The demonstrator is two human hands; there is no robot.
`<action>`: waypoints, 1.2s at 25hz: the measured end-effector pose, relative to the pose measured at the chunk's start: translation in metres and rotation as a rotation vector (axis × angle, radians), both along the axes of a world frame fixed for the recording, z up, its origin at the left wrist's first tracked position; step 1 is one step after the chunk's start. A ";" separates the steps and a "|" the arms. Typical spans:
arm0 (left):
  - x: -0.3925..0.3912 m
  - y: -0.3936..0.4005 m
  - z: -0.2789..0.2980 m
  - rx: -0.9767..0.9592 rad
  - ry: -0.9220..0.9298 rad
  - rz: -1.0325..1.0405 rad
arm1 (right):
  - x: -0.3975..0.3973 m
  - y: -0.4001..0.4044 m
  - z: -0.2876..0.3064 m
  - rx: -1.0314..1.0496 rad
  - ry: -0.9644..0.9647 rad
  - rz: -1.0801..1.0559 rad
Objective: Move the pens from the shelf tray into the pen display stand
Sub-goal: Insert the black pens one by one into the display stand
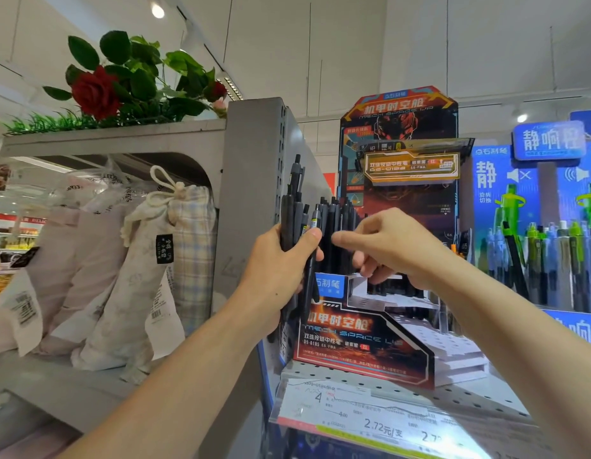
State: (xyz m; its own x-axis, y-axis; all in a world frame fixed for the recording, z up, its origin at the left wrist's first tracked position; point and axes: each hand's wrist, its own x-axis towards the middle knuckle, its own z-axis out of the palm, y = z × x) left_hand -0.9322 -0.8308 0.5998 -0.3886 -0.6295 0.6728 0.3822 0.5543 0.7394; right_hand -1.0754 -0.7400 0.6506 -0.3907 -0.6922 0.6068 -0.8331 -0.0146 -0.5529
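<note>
Several dark pens [295,226] stand upright, clamped in the left hand [281,270] just left of the stand [363,346], while the right hand [392,248], nearer the stand's filled slots, hovers empty with fingers loosely apart.

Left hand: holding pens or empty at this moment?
Holding. The left hand grips a bundle of dark pens, upright, beside the pen display stand.
</note>
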 end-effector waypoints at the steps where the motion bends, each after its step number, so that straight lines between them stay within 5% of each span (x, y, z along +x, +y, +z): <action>1: 0.000 0.000 0.000 0.002 0.005 -0.003 | 0.001 0.000 0.000 -0.076 0.005 0.004; 19: 0.003 0.002 0.000 0.040 0.033 -0.019 | 0.013 0.001 0.009 -0.045 0.051 -0.075; 22: 0.002 0.004 0.000 0.060 0.033 -0.064 | 0.014 0.008 0.003 -0.188 0.099 -0.060; 26: -0.002 0.007 0.001 0.072 0.018 -0.125 | 0.019 0.019 -0.007 -0.138 -0.156 0.298; 30: -0.008 0.014 0.001 0.061 -0.011 -0.200 | 0.010 0.022 -0.008 -0.115 -0.268 0.326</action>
State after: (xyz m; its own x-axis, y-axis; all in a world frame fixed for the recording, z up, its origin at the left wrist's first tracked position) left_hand -0.9400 -0.8166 0.6013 -0.5171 -0.5782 0.6311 0.4721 0.4224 0.7737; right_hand -1.0652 -0.7177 0.6423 -0.3168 -0.7395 0.5940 -0.6023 -0.3270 -0.7282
